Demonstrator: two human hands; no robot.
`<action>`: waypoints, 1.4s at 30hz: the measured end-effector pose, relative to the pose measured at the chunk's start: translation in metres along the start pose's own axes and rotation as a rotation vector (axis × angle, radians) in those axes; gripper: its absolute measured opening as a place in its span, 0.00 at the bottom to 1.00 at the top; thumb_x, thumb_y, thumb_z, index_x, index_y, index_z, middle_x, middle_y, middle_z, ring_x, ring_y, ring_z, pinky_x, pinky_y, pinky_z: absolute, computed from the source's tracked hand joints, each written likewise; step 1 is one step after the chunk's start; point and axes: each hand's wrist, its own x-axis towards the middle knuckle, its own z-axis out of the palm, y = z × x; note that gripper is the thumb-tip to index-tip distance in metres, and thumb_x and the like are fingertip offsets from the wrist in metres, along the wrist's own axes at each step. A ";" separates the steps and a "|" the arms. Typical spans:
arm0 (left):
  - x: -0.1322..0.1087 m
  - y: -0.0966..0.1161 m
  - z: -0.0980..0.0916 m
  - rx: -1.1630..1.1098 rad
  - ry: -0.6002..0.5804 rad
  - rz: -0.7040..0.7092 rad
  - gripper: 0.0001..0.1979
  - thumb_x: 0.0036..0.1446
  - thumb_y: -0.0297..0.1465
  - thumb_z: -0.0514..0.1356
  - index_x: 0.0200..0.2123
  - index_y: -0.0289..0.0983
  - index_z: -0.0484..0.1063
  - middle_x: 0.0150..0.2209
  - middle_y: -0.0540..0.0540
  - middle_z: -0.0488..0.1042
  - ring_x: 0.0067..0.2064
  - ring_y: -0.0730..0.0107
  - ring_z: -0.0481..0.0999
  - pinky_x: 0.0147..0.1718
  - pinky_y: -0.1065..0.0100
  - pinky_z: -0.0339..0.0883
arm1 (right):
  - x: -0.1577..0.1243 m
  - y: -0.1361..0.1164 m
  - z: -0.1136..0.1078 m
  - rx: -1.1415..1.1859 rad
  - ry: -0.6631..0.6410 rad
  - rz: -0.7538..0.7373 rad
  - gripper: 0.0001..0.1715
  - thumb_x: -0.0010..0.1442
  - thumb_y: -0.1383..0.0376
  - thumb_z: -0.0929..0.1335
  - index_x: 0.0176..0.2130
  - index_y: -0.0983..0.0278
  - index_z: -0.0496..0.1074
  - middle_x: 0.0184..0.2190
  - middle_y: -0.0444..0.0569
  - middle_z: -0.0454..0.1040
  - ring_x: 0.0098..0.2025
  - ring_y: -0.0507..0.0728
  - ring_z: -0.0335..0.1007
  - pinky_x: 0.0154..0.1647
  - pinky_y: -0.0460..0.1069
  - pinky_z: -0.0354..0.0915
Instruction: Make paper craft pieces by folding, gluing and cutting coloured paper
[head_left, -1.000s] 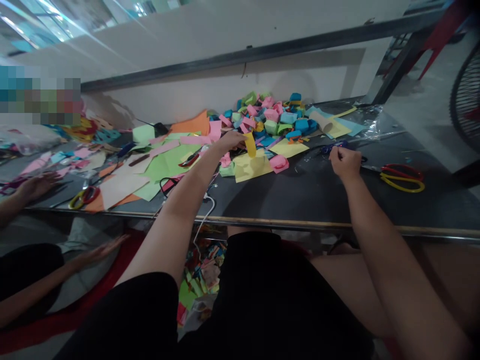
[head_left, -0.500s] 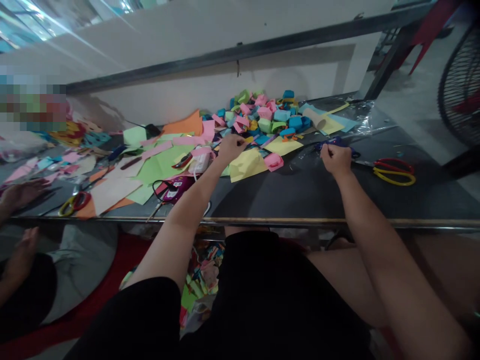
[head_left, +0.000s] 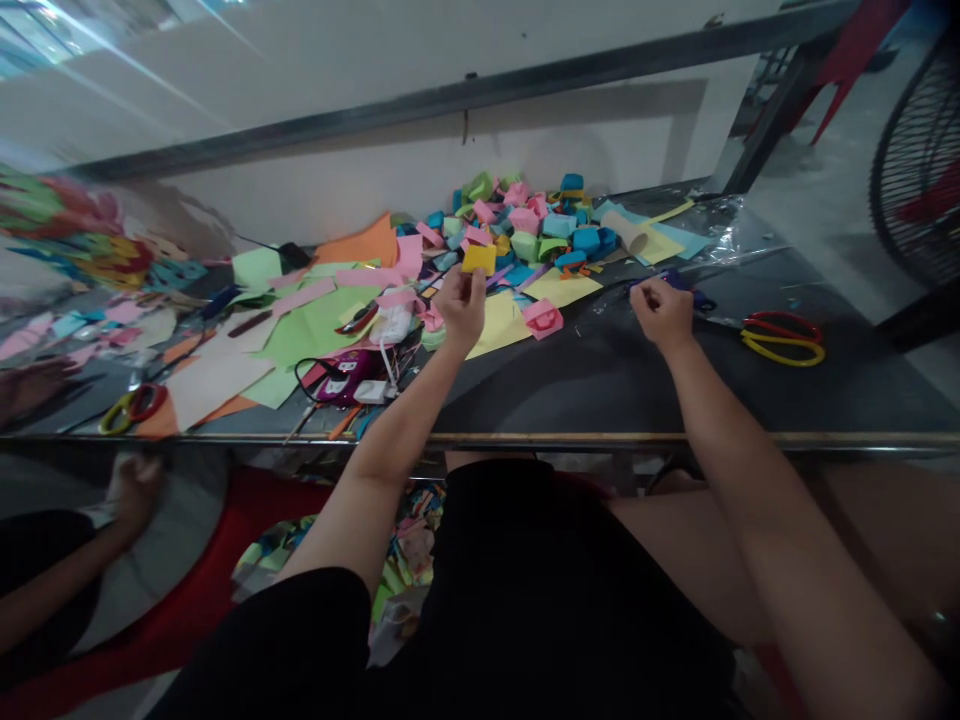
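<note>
My left hand [head_left: 461, 312] is closed in a pinch on a small yellow piece of paper [head_left: 478, 260], held up over the paper sheets. Behind it rises a heap of small folded paper pieces [head_left: 525, 220] in pink, green, blue and yellow. My right hand [head_left: 664, 312] is closed over the right part of the table, fingertips pinched together; whether anything is between them is hidden. Just behind that hand lies a dark blue tool [head_left: 699, 298], partly covered by it. A pink folded paper piece [head_left: 543, 318] sits on the table between my hands.
Red-and-yellow-handled scissors [head_left: 784, 338] lie at the right. Coloured sheets [head_left: 307, 335], a purple device [head_left: 346, 376] with cords and another pair of scissors [head_left: 133, 408] cover the left. A co-worker's hand [head_left: 139, 485] is at far left. A fan [head_left: 919, 170] stands at right.
My left hand has lifted and turned, so the yellow paper now shows upright above the fingers. My right hand has barely moved. The co-worker's lower hand has shifted right.
</note>
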 end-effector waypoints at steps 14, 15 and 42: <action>-0.041 0.057 0.049 0.018 -0.466 0.254 0.15 0.67 0.43 0.60 0.42 0.37 0.78 0.30 0.46 0.81 0.29 0.73 0.77 0.31 0.71 0.68 | -0.016 -0.077 0.033 0.912 -0.413 0.231 0.42 0.42 0.32 0.77 0.38 0.63 0.78 0.27 0.49 0.78 0.28 0.57 0.75 0.23 0.50 0.66; -0.041 0.057 0.050 0.007 -0.480 0.196 0.15 0.67 0.42 0.60 0.41 0.37 0.78 0.30 0.47 0.81 0.28 0.73 0.77 0.31 0.71 0.68 | -0.016 -0.077 0.034 0.906 -0.392 0.241 0.41 0.43 0.32 0.77 0.37 0.63 0.78 0.26 0.49 0.78 0.26 0.57 0.75 0.22 0.49 0.66; -0.043 0.041 0.025 -0.234 -0.403 -0.283 0.20 0.64 0.48 0.64 0.39 0.36 0.83 0.24 0.48 0.79 0.25 0.74 0.76 0.25 0.73 0.67 | -0.002 -0.095 0.039 0.738 -0.392 0.216 0.30 0.48 0.38 0.78 0.30 0.62 0.83 0.18 0.47 0.75 0.19 0.54 0.71 0.19 0.49 0.63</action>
